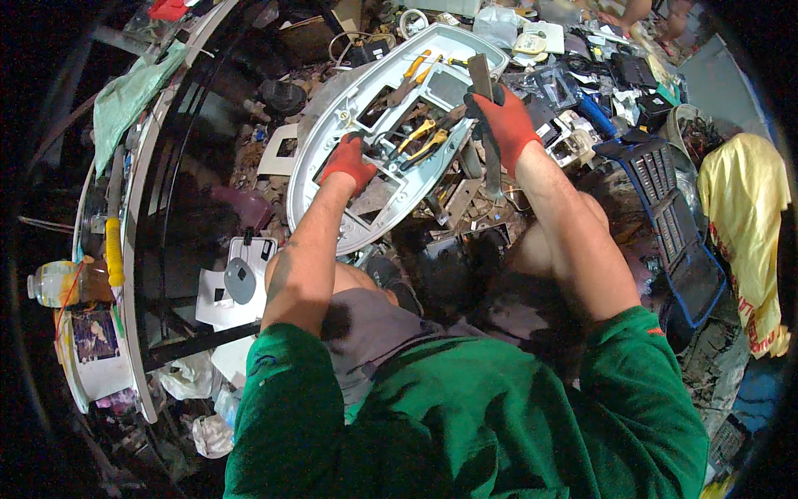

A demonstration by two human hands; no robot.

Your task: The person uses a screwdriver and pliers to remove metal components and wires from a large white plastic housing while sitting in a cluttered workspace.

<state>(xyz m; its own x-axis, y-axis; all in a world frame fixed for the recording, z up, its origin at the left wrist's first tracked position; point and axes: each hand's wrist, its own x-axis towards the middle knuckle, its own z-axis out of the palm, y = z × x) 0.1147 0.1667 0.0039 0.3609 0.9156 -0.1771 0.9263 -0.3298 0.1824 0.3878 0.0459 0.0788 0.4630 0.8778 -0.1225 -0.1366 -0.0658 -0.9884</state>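
Observation:
A long white plastic housing [309, 200] with ribs and square openings lies tilted across the ground in front of me. My left hand [349, 163], in a red glove with dark fingertips, is closed on an inner rib of it. In a matching glove, my right hand [504, 119] is wrapped round a flat, dark metal bar [492, 170] at the housing's right edge; the bar sticks out above and below the fist. Inside the housing lie pliers with yellow-black handles [426, 153] and, farther off, orange-handled pliers [411, 68].
Scrap electronics [573, 83] heap up at the far right, where another person's hand [628, 15] shows. A black tool pouch with blue trim [665, 200] and a yellow bag [744, 216] lie right. Left stand a dark metal frame [179, 166] and a plastic bottle [66, 283].

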